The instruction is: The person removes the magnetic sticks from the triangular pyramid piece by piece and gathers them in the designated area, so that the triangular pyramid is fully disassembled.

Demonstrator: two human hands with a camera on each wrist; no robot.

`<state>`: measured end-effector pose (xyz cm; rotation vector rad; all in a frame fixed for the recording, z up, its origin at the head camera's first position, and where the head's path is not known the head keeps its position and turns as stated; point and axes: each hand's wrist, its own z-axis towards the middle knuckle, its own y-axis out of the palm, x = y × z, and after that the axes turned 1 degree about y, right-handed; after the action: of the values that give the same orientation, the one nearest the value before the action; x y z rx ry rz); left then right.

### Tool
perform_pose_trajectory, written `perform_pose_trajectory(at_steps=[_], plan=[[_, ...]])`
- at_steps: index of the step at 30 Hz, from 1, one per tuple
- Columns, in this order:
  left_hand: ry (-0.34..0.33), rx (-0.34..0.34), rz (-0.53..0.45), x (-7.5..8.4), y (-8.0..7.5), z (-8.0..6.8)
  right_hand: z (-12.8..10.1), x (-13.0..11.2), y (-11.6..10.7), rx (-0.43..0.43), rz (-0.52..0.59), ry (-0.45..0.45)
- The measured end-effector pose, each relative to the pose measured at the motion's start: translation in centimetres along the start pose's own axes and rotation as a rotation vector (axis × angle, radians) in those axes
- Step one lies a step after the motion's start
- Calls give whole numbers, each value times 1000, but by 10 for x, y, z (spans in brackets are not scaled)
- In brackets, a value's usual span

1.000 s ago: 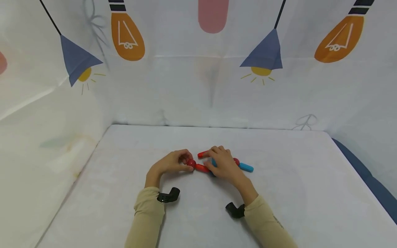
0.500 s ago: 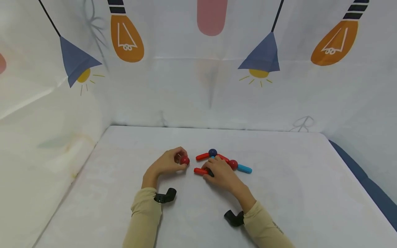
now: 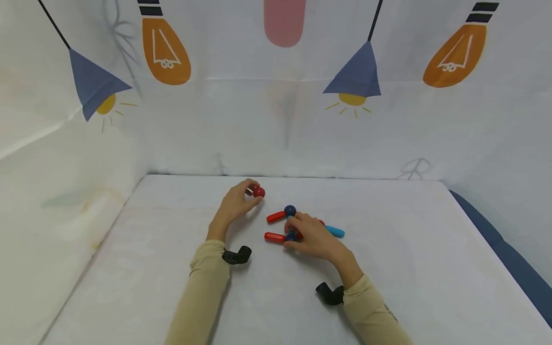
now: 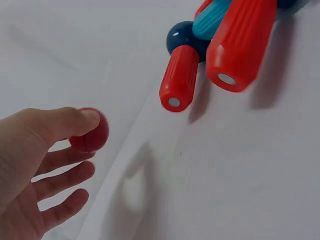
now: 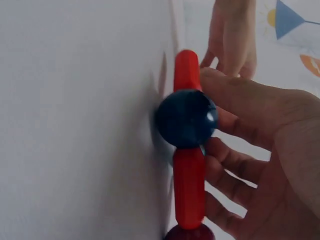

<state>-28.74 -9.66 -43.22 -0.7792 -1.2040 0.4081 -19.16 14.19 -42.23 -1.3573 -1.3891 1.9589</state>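
On the white bench (image 3: 388,268), the left hand (image 3: 235,203) pinches a red ball (image 3: 258,192) clear of the cluster, while the right hand (image 3: 312,237) grips a dark blue ball (image 5: 186,118) joined to red sticks (image 4: 235,42). The ball could slip and roll; open room lies all around, walls well back.

The red ball (image 4: 90,135) looks like glossy smooth plastic. Near it, the red sticks (image 4: 179,79) are matt-sheened plastic with fine lengthwise ribs and small shiny metal discs set in their ends. The dark blue ball (image 5: 186,118) beside them is polished and reflective. Under them, the table cover (image 3: 388,249) looks like matt white cloth, faintly creased.
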Motion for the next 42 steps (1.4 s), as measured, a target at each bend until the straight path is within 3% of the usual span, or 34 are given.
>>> perform_pose_trajectory(at_steps=[3,7,12,16,19,22,24,28,30,36,42], plan=[[-40,-2,49,3,5,17,-3,3,-3,-38,-7,-24],[-84,-66,91,1,13,31,-3,4,-2,-54,-10,-32],[-56,-96,85,1,20,39,-4,4,-5,-49,-7,-2],[-41,-107,84,2,18,27,-7,4,-2,-67,-2,17],[-22,-94,106,7,14,11,-8,4,-1,-78,-8,21],[63,-102,88,15,9,-7,-8,4,-2,-68,-4,15],[135,-178,41,22,6,-19,-7,4,-3,-57,-4,3],[242,-398,-33,36,6,-37,-5,4,-6,-51,1,-16],[271,-449,-14,42,10,-43,-5,4,-7,-54,8,-19],[278,-434,46,49,26,-48,-4,5,-6,-55,23,-4],[275,-426,52,44,28,-48,-4,3,-7,-56,18,-18]])
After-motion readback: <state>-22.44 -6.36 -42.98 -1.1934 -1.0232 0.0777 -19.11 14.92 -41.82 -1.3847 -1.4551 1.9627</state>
